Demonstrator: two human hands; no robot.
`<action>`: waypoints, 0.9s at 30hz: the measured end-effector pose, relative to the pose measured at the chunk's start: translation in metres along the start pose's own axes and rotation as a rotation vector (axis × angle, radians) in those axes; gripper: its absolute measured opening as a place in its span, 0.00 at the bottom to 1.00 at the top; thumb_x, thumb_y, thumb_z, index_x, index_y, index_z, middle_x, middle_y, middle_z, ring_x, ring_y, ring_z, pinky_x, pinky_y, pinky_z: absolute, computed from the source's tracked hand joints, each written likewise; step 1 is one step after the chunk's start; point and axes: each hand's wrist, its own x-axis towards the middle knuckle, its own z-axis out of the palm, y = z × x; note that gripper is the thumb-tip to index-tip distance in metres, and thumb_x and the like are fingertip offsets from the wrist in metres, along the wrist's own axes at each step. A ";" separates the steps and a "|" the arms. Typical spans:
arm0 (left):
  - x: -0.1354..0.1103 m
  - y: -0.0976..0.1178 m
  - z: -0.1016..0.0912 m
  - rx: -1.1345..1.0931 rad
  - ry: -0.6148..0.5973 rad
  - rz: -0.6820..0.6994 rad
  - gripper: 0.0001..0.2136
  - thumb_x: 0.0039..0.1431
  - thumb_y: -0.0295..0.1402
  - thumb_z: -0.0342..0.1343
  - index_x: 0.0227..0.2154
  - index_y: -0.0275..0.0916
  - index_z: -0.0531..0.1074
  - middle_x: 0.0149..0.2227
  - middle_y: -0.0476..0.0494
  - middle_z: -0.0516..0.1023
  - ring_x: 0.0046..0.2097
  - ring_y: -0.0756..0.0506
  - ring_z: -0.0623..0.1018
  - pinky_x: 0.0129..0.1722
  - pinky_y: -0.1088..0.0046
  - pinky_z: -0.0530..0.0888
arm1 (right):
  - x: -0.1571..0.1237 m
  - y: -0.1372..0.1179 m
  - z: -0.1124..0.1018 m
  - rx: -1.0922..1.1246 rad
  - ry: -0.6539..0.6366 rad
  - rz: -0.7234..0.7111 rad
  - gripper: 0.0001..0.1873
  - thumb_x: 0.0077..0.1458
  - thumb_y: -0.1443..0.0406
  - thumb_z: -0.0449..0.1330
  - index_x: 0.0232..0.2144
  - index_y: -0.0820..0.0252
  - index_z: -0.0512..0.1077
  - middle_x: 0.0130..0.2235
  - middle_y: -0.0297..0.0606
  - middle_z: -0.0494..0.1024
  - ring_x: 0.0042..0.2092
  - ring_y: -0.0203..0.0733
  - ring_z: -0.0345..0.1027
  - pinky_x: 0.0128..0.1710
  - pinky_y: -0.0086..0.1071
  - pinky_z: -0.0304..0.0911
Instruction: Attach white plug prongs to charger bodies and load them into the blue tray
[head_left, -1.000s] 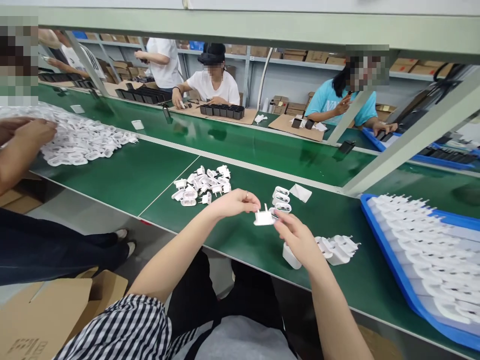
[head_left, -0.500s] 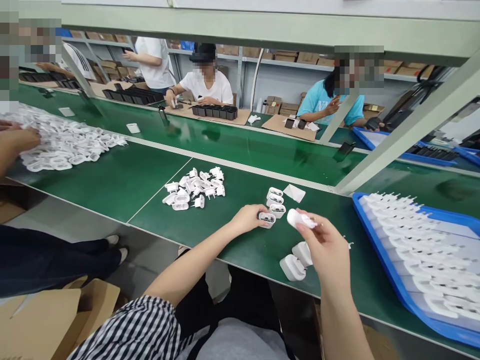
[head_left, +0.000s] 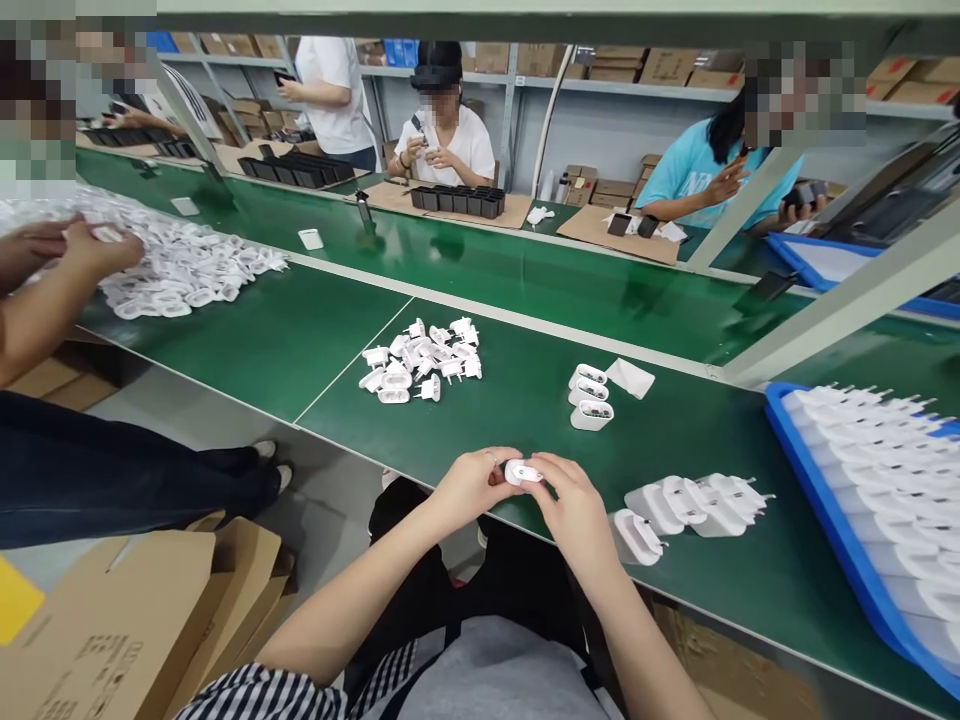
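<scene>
Close to the table's near edge, my left hand and my right hand pinch a small white plug charger between them. Its pronged face points up toward me, and fingers hide most of its body. Beyond my hands stand three white charger housings, open at the top with circuit parts showing inside. Several closed white chargers with metal pins stand in a group to the right of my right hand. A loose heap of white plug caps lies ahead and to the left.
A blue tray with rows of white chargers sits at the right. A white paper piece lies behind the open housings. At the left, another person's hands work over a large white pile. A slanted frame post rises at the right.
My left hand has brought a housing from the row toward me, and my right hand has come left with its plug cap to meet it. The view has shifted slightly.
</scene>
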 end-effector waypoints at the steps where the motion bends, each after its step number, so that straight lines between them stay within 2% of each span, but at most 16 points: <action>1: 0.001 0.000 -0.001 0.011 -0.007 0.007 0.12 0.44 0.36 0.52 0.33 0.40 0.66 0.28 0.53 0.69 0.24 0.55 0.67 0.24 0.81 0.64 | 0.001 0.001 -0.002 0.010 -0.012 0.010 0.09 0.48 0.66 0.51 0.31 0.57 0.69 0.35 0.37 0.72 0.38 0.40 0.63 0.37 0.33 0.60; 6: 0.001 -0.002 -0.002 0.051 -0.032 -0.013 0.18 0.44 0.37 0.52 0.40 0.41 0.63 0.22 0.55 0.69 0.23 0.54 0.68 0.25 0.81 0.65 | 0.005 0.004 -0.005 0.032 -0.045 0.025 0.09 0.47 0.67 0.51 0.31 0.56 0.69 0.35 0.34 0.72 0.36 0.38 0.64 0.36 0.31 0.61; 11: -0.002 -0.001 0.001 0.146 0.002 0.038 0.16 0.47 0.36 0.49 0.41 0.40 0.64 0.36 0.50 0.71 0.29 0.53 0.71 0.31 0.79 0.67 | 0.006 0.005 -0.005 0.009 -0.080 0.001 0.10 0.47 0.67 0.51 0.32 0.55 0.69 0.35 0.33 0.73 0.37 0.37 0.64 0.36 0.30 0.61; 16: -0.004 0.009 -0.004 0.342 -0.055 0.052 0.19 0.49 0.37 0.48 0.44 0.36 0.61 0.44 0.42 0.67 0.38 0.48 0.71 0.37 0.76 0.67 | 0.013 -0.001 -0.014 -0.060 -0.257 0.072 0.12 0.45 0.68 0.53 0.35 0.58 0.69 0.38 0.35 0.73 0.38 0.39 0.65 0.36 0.28 0.60; 19: 0.002 0.027 -0.015 0.532 -0.176 0.048 0.18 0.50 0.38 0.46 0.43 0.34 0.63 0.36 0.40 0.72 0.36 0.44 0.72 0.33 0.72 0.68 | 0.023 -0.007 -0.021 -0.139 -0.406 0.116 0.10 0.43 0.68 0.54 0.32 0.56 0.70 0.34 0.34 0.74 0.35 0.40 0.67 0.30 0.28 0.59; 22: 0.017 0.050 -0.026 0.709 -0.372 -0.042 0.13 0.45 0.36 0.51 0.34 0.33 0.69 0.27 0.40 0.74 0.30 0.43 0.73 0.26 0.73 0.67 | 0.035 -0.013 -0.027 -0.214 -0.540 0.171 0.07 0.41 0.69 0.55 0.26 0.56 0.71 0.25 0.33 0.74 0.28 0.39 0.66 0.23 0.27 0.55; 25: 0.034 0.063 -0.033 0.763 -0.547 -0.096 0.08 0.39 0.34 0.56 0.22 0.33 0.71 0.21 0.43 0.72 0.25 0.44 0.72 0.22 0.75 0.65 | 0.041 -0.016 -0.030 -0.202 -0.581 0.192 0.06 0.40 0.70 0.54 0.22 0.56 0.70 0.22 0.32 0.73 0.25 0.37 0.64 0.21 0.25 0.52; 27: 0.041 0.065 -0.034 0.728 -0.609 -0.116 0.06 0.38 0.33 0.57 0.16 0.34 0.69 0.15 0.46 0.69 0.21 0.47 0.70 0.20 0.76 0.63 | 0.041 -0.016 -0.031 -0.173 -0.588 0.176 0.07 0.41 0.70 0.53 0.21 0.55 0.70 0.22 0.32 0.72 0.24 0.36 0.63 0.21 0.25 0.52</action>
